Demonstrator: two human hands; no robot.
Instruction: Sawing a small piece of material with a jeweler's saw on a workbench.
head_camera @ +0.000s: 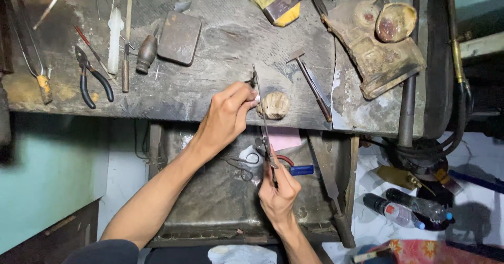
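Looking down from the head view, the left hand is pinching a tiny piece against a round wooden peg at the edge of the desk, while the right hand is gripping the handle of a thin saw frame running between both hands. One pair of pliers, one brush, one small hammer and one dark metal block are lying around on the scarred, sooty desk. Below, a metal tray is sitting open, and two plastic bottles are lying on the floor.
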